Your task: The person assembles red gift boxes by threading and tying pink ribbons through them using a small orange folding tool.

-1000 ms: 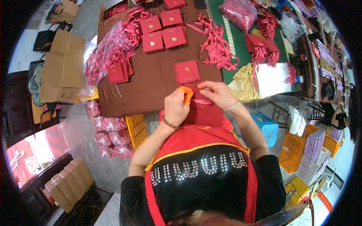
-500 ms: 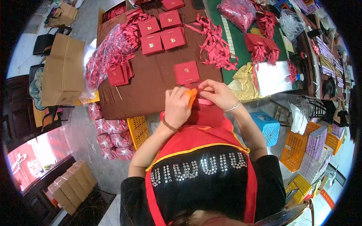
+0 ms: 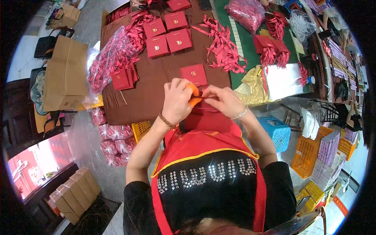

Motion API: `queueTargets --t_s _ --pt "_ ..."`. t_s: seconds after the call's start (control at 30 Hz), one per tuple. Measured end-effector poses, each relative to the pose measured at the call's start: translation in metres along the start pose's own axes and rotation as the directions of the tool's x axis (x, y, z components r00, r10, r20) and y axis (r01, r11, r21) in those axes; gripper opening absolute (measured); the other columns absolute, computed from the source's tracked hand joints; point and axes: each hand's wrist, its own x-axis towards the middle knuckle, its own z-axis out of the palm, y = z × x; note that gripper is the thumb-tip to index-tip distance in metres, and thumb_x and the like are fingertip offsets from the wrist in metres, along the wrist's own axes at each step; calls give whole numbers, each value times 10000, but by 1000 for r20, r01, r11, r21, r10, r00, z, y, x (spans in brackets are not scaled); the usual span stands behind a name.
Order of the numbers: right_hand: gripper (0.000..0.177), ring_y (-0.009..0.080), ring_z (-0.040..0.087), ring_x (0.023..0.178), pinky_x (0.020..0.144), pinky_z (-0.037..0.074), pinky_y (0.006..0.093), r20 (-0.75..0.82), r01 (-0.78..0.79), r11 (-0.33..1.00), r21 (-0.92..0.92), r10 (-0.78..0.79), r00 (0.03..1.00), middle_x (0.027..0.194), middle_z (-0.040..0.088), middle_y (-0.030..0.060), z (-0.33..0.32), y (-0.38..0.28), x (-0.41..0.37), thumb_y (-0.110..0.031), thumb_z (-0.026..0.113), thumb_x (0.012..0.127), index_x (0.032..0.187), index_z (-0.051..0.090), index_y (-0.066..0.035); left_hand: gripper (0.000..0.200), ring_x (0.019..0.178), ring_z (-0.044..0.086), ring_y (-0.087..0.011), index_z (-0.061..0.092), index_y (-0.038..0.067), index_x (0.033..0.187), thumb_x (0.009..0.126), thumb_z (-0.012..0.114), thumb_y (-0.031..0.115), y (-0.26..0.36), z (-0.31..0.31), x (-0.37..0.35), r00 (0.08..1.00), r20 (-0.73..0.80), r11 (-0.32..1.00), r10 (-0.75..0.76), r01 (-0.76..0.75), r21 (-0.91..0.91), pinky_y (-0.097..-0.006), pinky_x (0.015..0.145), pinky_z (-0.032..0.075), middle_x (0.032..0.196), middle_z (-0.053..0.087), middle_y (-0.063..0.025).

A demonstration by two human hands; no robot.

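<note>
My left hand (image 3: 178,102) is closed in a pinch, with orange covers (image 3: 194,101), like finger cots, on its thumb and index finger. Facing it, my right hand (image 3: 223,101) pinches too, thumb against fingers. Between the fingertips is a dark red strip (image 3: 202,96) that looks like ribbon, largely hidden by the fingers. Just beyond my hands a red pouch (image 3: 193,74) with a gold emblem lies at the table's near edge. Below my hands, the red apron (image 3: 203,145) covers my lap.
Several red pouches (image 3: 179,39) lie farther back on the brown-covered table (image 3: 156,90). Loose red ribbons (image 3: 223,47) are heaped to their right, and a plastic bag of ribbons (image 3: 113,58) to their left. A cardboard box (image 3: 64,74) stands left; a blue stool (image 3: 274,133) stands right.
My left hand has shifted slightly left and its orange-covered thumb and index finger now show apart. My right hand has moved slightly down. Another person's hand appears at the table's far edge.
</note>
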Motion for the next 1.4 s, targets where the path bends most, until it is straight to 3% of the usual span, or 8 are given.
queueTargets --t_s 0.13,0.37,0.7,0.83,1.0,1.17,1.3,1.4 --pt "166 254 620 765 668 470 308 -27 -1 1000 20 1 1000 854 631 132 5 -3 -3 -114 569 786 925 552 -25 189 948 457 -236 550 99 863 717 654 156 -24 0 2 949 315 909 -26 154 -388 -374 847 305 910 537 -30" --pt "136 236 585 766 626 419 355 -100 192 925 -327 -236 967 816 607 45 14 -9 -4 -197 582 757 876 567 -134 289 994 502 -288 628 65 920 801 485 286 -40 -9 33 795 590 989 144 -105 -100 -419 833 377 1173 517 -134" --pt "137 235 590 727 652 392 330 -86 170 919 -355 -213 973 802 627 62 15 -15 -14 -187 608 750 848 591 -94 287 850 534 -154 586 -40 915 717 579 167 -49 13 50 425 880 748 213 508 -427 -288 788 413 889 601 -81" --pt "140 243 595 685 649 399 323 -77 155 951 -268 -181 980 745 624 79 14 -11 -13 -180 619 740 839 586 -87 275 788 569 -181 626 17 881 684 586 206 -48 18 45 476 858 720 192 526 -452 -303 725 418 795 611 -120" --pt "141 263 590 593 557 436 330 -110 76 970 -232 -104 988 658 604 104 8 -7 -14 -161 620 739 822 583 -53 299 854 534 -164 569 -30 918 717 590 191 -42 30 36 827 557 858 74 232 -459 -287 808 404 936 584 -80" --pt "119 264 594 649 583 457 307 -126 119 985 -124 -135 983 692 606 112 15 -9 -13 -124 621 740 824 586 -47 148 820 517 -124 547 -1 864 781 556 121 -28 25 36 792 606 728 -68 455 -513 -250 740 418 895 548 -58" --pt "223 218 517 960 796 416 332 -467 294 914 -280 -397 790 1033 538 71 6 0 -15 -129 628 744 959 581 -94 129 749 487 -90 513 21 907 839 528 130 -24 29 25 859 489 667 -153 455 -590 -231 671 413 813 515 -19" --pt "421 198 487 1025 855 400 326 -761 136 986 -91 -157 629 1144 481 62 11 13 -34 -129 630 744 1135 477 -107 95 705 513 -113 503 -3 852 832 507 90 -11 14 23 809 563 471 -169 568 -675 -247 644 433 775 521 -53"
